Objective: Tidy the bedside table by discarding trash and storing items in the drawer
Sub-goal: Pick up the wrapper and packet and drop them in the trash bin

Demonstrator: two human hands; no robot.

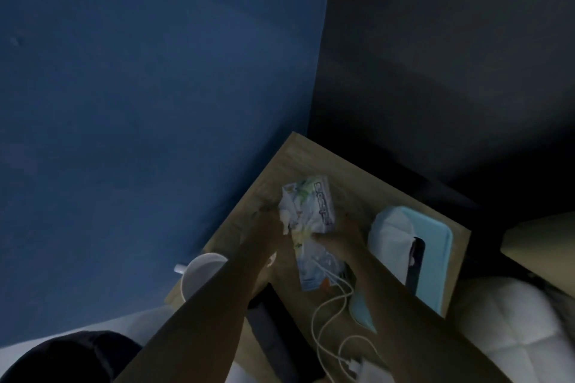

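On the wooden bedside table (314, 162) lies a pale printed wrapper (308, 205), crumpled at its near end. My left hand (267, 224) grips its left side and my right hand (345, 233) holds its near right edge. A second flat wrapper (317, 267) lies just below, between my forearms. A white charging cable (326, 311) snakes toward the table's near edge. The dim, blurred light hides the finger detail.
A white mug (199, 270) stands at the table's left edge. A light-blue tray (435, 258) on the right carries a white cloth (392, 236) and a dark phone (415, 261). A dark flat object (267, 320) lies under my left forearm. White bedding (510, 320) is at right.
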